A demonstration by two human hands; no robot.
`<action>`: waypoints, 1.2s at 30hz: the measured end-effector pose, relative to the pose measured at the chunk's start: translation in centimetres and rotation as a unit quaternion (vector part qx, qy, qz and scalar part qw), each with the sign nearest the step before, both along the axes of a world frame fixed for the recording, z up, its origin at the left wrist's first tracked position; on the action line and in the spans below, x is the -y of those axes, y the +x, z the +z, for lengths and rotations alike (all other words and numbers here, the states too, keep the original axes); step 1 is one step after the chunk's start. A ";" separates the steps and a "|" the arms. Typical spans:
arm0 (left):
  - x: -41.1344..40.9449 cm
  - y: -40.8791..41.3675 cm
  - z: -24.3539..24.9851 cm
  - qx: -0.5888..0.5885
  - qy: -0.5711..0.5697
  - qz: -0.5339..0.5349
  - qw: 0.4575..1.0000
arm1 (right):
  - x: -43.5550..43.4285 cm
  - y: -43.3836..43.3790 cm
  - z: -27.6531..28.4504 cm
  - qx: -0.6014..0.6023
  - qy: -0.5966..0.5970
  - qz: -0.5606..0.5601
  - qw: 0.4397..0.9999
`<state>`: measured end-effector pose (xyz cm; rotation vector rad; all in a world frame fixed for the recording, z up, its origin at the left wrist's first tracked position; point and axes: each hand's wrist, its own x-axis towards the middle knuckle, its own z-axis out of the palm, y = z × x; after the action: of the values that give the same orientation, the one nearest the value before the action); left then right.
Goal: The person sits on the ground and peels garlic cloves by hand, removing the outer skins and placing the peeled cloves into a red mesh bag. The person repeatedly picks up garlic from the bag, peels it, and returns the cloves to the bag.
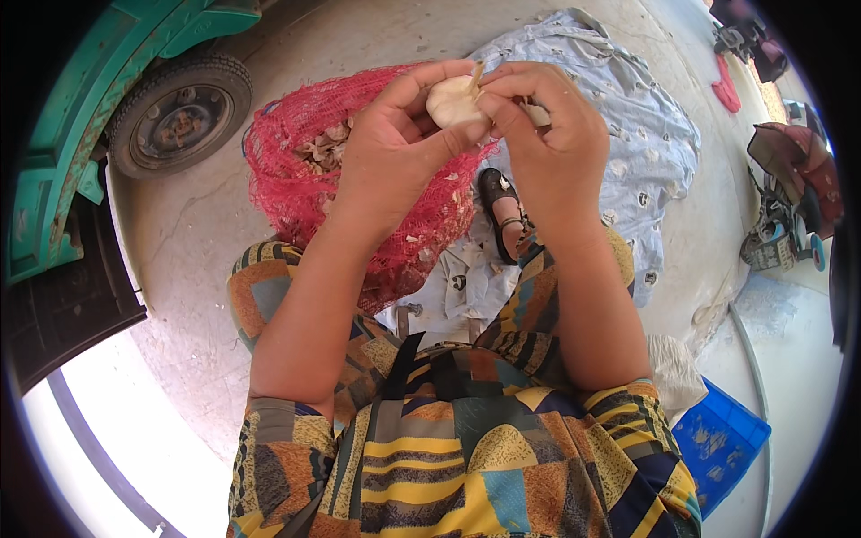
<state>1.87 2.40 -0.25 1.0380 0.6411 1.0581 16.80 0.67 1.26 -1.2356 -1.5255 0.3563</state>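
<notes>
A whitish garlic bulb (452,102) with a short dry stem is raised in front of me. My left hand (397,138) cups it from the left, the thumb along its lower side. At the stem's base, the thumb and fingertips of my right hand (562,128) pinch the bulb. Something pale (538,114), perhaps a clove or a piece of garlic, shows under the curled right fingers. Below my left hand lies a red mesh sack (296,111), its open part showing dry garlic skins (326,144). Part of the sack is hidden by my left forearm.
A light blue patterned cloth (646,148) covers the floor ahead and to the right. My shoe (496,191) rests on it. At left stands a green vehicle (67,128) with a black wheel (181,124). A blue plastic crate (723,437) sits at lower right beside a whitish sack (672,373).
</notes>
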 end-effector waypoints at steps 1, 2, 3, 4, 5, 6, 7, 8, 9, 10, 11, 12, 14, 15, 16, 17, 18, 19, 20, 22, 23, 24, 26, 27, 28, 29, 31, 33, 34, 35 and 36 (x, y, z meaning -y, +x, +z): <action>0.0 0.0 0.0 -0.003 -0.011 -0.002 1.000 | 0.1 0.2 0.0 -0.025 -0.025 -0.003 0.999; 0.0 0.2 -0.1 -0.009 -0.007 0.004 1.000 | 0.1 0.5 0.2 -0.048 -0.045 -0.015 0.998; 0.0 0.3 -0.1 -0.016 -0.004 0.011 1.000 | 0.2 0.9 0.6 -0.071 -0.065 -0.025 0.995; 0.0 0.3 -0.2 -0.022 0.000 0.019 1.000 | 0.3 1.3 0.8 -0.094 -0.085 -0.035 0.991; 0.1 0.2 -0.2 -0.024 0.005 0.016 1.000 | 0.2 2.0 0.8 -0.119 -0.076 -0.052 0.989; 0.1 0.2 -0.1 -0.025 0.010 0.011 1.000 | 0.1 3.1 0.8 -0.143 -0.066 -0.071 0.985; 0.2 0.1 0.0 -0.026 0.016 0.008 0.999 | -0.2 4.0 0.9 -0.167 -0.057 -0.088 0.980; 0.2 0.1 0.1 -0.024 0.002 0.016 1.000 | -0.5 4.9 0.9 -0.152 -0.020 -0.124 0.980; 0.3 0.1 0.0 -0.023 -0.013 0.022 0.999 | -0.8 5.7 0.9 -0.136 0.016 -0.161 0.977; 0.3 0.1 -0.1 -0.021 -0.027 0.028 0.999 | -1.0 6.1 0.9 -0.120 0.052 -0.197 0.972; 0.2 0.0 -0.2 -0.026 -0.026 0.023 0.999 | -0.9 6.0 0.8 -0.047 0.053 -0.210 0.975; 0.1 -0.2 -0.2 -0.031 -0.025 0.017 0.999 | -0.8 5.6 1.1 0.025 0.053 -0.221 0.974; -0.1 -0.1 -0.5 -0.019 -0.020 0.016 0.999 | -0.6 5.9 0.6 0.048 -0.063 -0.170 0.982; -0.1 0.2 -0.9 -0.003 -0.015 0.020 1.000 | -0.5 5.2 0.2 -0.021 -0.112 -0.058 0.992; -0.1 0.4 -1.2 0.015 -0.012 0.022 1.000 | -0.2 4.0 -0.1 -0.089 -0.161 0.051 0.982; -0.1 0.5 -1.1 0.009 -0.004 0.027 1.000 | 0.2 2.5 -0.3 -0.108 -0.160 0.076 0.978; 0.0 0.5 -1.0 0.003 0.003 0.032 0.999 | 0.8 0.9 -0.6 -0.129 -0.159 0.101 0.974; 0.0 0.5 -0.9 -0.005 0.010 0.037 0.999 | 1.0 -0.1 -0.9 -0.149 -0.158 0.127 0.968; 0.0 0.5 -0.9 -0.003 0.008 0.040 0.999 | 0.9 -0.4 -1.3 -0.170 -0.148 0.123 0.966; 0.1 0.5 -0.7 0.001 0.002 0.048 0.999 | 0.8 -0.8 -1.7 -0.211 -0.129 0.118 0.962; 0.1 0.5 -0.7 -0.001 0.008 0.050 0.999 | 0.8 -0.9 -1.7 -0.224 -0.135 0.119 0.958; 0.2 0.4 -0.7 -0.004 0.015 0.052 0.999 | 0.9 -0.9 -1.6 -0.237 -0.141 0.121 0.954; 0.2 0.4 -0.7 -0.007 0.024 0.056 0.998 | 0.8 -1.0 -1.7 -0.236 -0.130 0.116 0.956; 0.2 0.4 -0.6 -0.008 0.027 0.056 0.998 | 0.8 -1.1 -1.8 -0.221 -0.113 0.110 0.962; 0.2 0.4 -0.6 -0.009 0.029 0.057 0.998 | 0.8 -1.2 -1.8 -0.207 -0.096 0.104 0.968; 0.2 0.4 -0.6 0.011 0.009 0.065 0.998 | 0.8 -1.2 -1.8 -0.204 -0.091 0.109 0.969; 0.0 0.3 -0.6 0.049 -0.031 0.081 0.995 | 0.7 -1.4 -1.8 -0.199 -0.079 0.119 0.969; -0.1 0.1 -0.9 0.053 -0.049 0.092 0.993 | 0.8 -1.2 -1.7 -0.140 -0.091 0.137 0.976; -0.1 0.0 -1.1 0.055 -0.058 0.097 0.992 | 0.9 -1.2 -1.5 -0.111 -0.097 0.146 0.978; -0.2 0.0 -1.1 0.056 -0.060 0.104 0.991 | 1.1 -1.3 -1.3 -0.126 -0.114 0.132 0.977; -0.3 0.0 -1.2 0.057 -0.063 0.111 0.990 | 1.4 -1.6 -1.2 -0.141 -0.131 0.117 0.974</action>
<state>1.85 2.73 -1.42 0.8039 0.7329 1.2446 15.19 -0.69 0.09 -1.1494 -1.4085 0.8756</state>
